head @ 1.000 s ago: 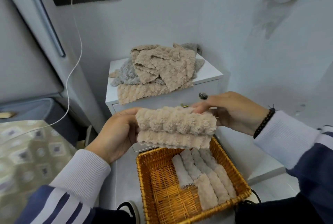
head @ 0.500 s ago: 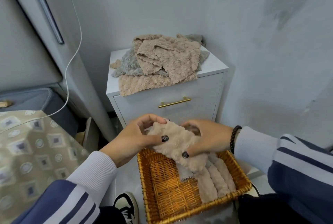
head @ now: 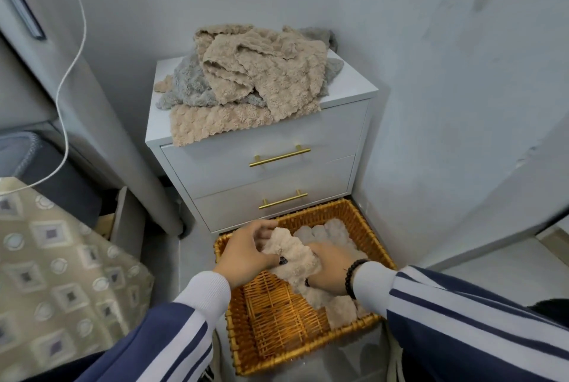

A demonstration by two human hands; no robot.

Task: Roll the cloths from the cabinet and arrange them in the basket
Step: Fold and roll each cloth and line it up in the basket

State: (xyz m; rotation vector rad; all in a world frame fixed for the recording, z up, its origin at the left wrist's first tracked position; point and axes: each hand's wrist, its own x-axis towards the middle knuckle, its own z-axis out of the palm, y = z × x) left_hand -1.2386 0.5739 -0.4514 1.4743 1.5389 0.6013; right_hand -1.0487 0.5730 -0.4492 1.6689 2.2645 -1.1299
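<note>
Both hands grip beige cloth | over basket | left hand | right hand

Both hands hid much of the beige cloth over the wicker basket; the right hand buried its fingertips in the pile, so its grip could not be read. Rolled cloths behind showed only their tops. Grey cloths on the cabinet lay mostly under the beige heap. The white cable ran off the top edge, and the patterned fabric was cut by the left edge.
</note>
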